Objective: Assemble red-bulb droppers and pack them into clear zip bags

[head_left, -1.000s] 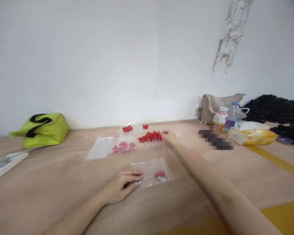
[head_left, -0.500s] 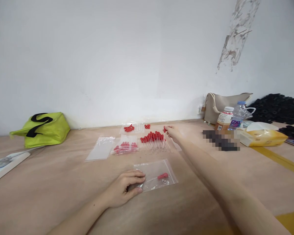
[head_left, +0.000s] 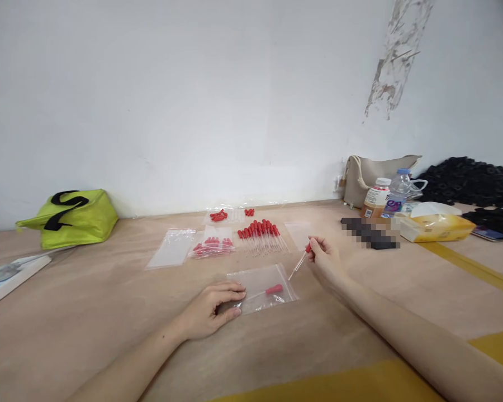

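Note:
A clear zip bag (head_left: 257, 280) lies flat in front of me, with one red-bulbed dropper (head_left: 274, 289) inside it. My left hand (head_left: 218, 307) rests on the bag's left end, fingers stretched out and thumb apart. Just right of the bag's opening, my right hand (head_left: 322, 254) pinches the red bulb of another dropper (head_left: 300, 263). Its thin clear tube slants down and left, the tip close to the zip edge. Behind the bag, several red-bulbed droppers (head_left: 262, 234) lie side by side, tubes towards me.
Packed bags of droppers (head_left: 212, 245) and flat plastic bags (head_left: 171, 247) lie left of the row. Loose red bulbs (head_left: 218, 215) sit near the wall. A yellow-green bag (head_left: 81, 220) stands at left; bottles (head_left: 377, 196), a tissue pack (head_left: 438, 228) and a black heap (head_left: 465, 181) stand at right.
My right hand has come back from the dropper row, towards me and to the right, carrying one dropper. That dropper has tilted from nearly upright. My left hand stays on the bag.

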The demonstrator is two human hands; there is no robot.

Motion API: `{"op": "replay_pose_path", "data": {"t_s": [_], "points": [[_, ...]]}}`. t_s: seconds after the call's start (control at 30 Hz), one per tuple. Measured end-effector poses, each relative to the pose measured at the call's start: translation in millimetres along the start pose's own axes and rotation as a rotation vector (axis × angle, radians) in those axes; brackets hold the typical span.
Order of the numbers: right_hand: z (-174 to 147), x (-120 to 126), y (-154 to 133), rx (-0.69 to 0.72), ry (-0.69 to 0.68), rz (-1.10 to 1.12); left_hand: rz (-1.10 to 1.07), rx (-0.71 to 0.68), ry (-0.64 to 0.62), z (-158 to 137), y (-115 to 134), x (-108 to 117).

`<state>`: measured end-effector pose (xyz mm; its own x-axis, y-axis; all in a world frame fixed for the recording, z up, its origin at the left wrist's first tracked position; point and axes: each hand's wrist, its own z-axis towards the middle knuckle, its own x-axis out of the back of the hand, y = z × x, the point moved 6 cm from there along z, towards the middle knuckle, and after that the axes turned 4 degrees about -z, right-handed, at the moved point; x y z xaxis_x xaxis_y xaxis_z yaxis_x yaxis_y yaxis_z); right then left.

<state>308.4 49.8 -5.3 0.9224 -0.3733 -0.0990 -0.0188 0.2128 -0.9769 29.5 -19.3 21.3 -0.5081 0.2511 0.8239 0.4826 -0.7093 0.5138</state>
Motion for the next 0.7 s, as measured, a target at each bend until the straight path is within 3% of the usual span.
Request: {"op": "replay_pose_path", "data": {"t_s": [0.5,0.7], "points": [[3,-1,4,0.003,0.002,-0.012,-0.019,-0.014,-0.007,1,-3,-1],[-12,-18,12,-0.177,-0.116,0.151,-0.007,-0.007,-0.009,1,-2,0]]}}
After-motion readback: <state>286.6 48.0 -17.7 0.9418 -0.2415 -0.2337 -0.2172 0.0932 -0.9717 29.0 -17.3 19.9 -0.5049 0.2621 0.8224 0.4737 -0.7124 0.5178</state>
